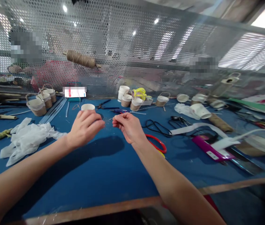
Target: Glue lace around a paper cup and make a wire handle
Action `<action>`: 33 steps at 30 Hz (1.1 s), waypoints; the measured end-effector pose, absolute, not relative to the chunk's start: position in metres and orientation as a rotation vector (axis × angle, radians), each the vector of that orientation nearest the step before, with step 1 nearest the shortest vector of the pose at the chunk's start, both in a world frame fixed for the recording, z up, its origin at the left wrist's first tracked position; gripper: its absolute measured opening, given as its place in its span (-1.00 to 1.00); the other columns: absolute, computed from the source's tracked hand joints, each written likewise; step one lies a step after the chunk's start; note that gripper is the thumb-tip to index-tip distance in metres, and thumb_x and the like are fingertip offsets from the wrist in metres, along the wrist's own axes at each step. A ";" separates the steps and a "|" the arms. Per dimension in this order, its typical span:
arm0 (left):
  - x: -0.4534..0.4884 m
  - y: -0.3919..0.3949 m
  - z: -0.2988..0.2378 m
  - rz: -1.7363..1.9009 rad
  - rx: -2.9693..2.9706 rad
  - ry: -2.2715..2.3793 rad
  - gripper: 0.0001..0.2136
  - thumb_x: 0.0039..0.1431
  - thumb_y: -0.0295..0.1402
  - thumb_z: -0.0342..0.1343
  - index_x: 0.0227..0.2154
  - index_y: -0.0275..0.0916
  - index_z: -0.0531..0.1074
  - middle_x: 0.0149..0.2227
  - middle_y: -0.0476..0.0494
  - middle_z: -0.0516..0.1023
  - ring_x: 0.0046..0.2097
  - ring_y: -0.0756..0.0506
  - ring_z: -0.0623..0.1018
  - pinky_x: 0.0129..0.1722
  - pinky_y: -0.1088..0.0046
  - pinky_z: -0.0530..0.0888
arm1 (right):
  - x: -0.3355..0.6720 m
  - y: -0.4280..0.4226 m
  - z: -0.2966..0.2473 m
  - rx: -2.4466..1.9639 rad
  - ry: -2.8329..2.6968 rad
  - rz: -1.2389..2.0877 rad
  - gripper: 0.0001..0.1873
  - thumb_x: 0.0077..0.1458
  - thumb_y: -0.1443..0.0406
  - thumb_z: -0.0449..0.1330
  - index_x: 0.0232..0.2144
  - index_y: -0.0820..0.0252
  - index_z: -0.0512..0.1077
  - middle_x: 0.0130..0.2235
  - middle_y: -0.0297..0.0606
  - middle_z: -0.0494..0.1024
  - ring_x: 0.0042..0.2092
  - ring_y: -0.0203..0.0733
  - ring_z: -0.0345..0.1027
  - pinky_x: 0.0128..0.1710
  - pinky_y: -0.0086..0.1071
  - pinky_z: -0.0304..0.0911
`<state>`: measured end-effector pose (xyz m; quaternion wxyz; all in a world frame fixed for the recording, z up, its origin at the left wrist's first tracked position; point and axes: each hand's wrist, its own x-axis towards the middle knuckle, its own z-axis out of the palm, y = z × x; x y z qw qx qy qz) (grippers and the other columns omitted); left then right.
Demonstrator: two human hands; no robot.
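Observation:
My left hand [84,127] is raised over the blue table, its fingers loosely curved and the thumb apart from them, with nothing visible in its grip. Just behind it stands a small white-rimmed cup [87,107], partly hidden by the fingers. My right hand [128,125] faces it, thumb and forefinger pinched on a thin wire-like strand [110,119] that points toward the left hand. The strand is too fine and blurred to name more exactly. Beyond the right hand lies a blue-handled tool [120,111], and red scissor-like handles [158,143] show beside the right forearm.
Small handled baskets [37,107] and white crumpled cloth [29,140] are at left. Pliers [104,104], a phone [74,92] and yellow tape rolls [139,93] stand farther back. A purple tool [211,148] and white strips lie right. Perforated metal panel [123,47] closes the back.

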<state>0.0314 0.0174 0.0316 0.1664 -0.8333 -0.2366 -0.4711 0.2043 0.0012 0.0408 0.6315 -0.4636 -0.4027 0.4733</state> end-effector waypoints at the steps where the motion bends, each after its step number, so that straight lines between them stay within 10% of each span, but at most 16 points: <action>1: 0.032 0.017 0.031 -1.224 -2.348 -0.612 -0.96 0.09 -0.38 0.10 -0.40 -0.22 0.42 -0.37 -0.11 0.54 -0.29 -0.09 0.42 -0.31 0.35 0.28 | 0.204 0.001 0.041 -1.060 -0.919 1.087 -0.84 -0.23 0.37 0.25 -0.63 0.23 0.29 -0.63 -0.39 0.44 -0.57 -0.37 0.32 -0.48 -0.41 0.30; 16: 0.042 0.010 0.036 -1.526 -2.868 -1.707 -0.78 0.03 -0.27 0.10 -0.61 -0.28 0.45 -0.64 -0.08 0.51 -0.60 0.01 0.41 -0.60 0.54 0.27 | 0.186 -0.009 0.036 -1.046 -0.981 0.945 -0.85 -0.20 0.35 0.25 -0.60 0.22 0.30 -0.63 -0.42 0.43 -0.54 -0.34 0.36 -0.49 -0.41 0.32; 26: 0.031 0.023 0.029 -1.082 -2.503 -0.471 -0.83 0.16 -0.52 -0.05 -0.28 -0.30 0.43 -0.27 -0.22 0.53 -0.27 -0.07 0.45 -0.24 0.37 0.44 | 0.198 -0.004 0.041 -1.050 -0.913 1.097 -0.84 -0.23 0.37 0.26 -0.62 0.21 0.30 -0.62 -0.39 0.44 -0.57 -0.37 0.32 -0.48 -0.41 0.32; 33: 0.040 0.015 0.029 -1.783 -2.751 -1.139 -0.92 0.01 -0.38 0.15 -0.49 -0.26 0.38 -0.49 -0.07 0.48 -0.44 0.00 0.43 -0.39 0.44 0.40 | 0.194 -0.009 0.042 -0.994 -0.976 1.049 -0.85 -0.21 0.36 0.25 -0.60 0.20 0.30 -0.61 -0.41 0.45 -0.55 -0.37 0.34 -0.46 -0.40 0.32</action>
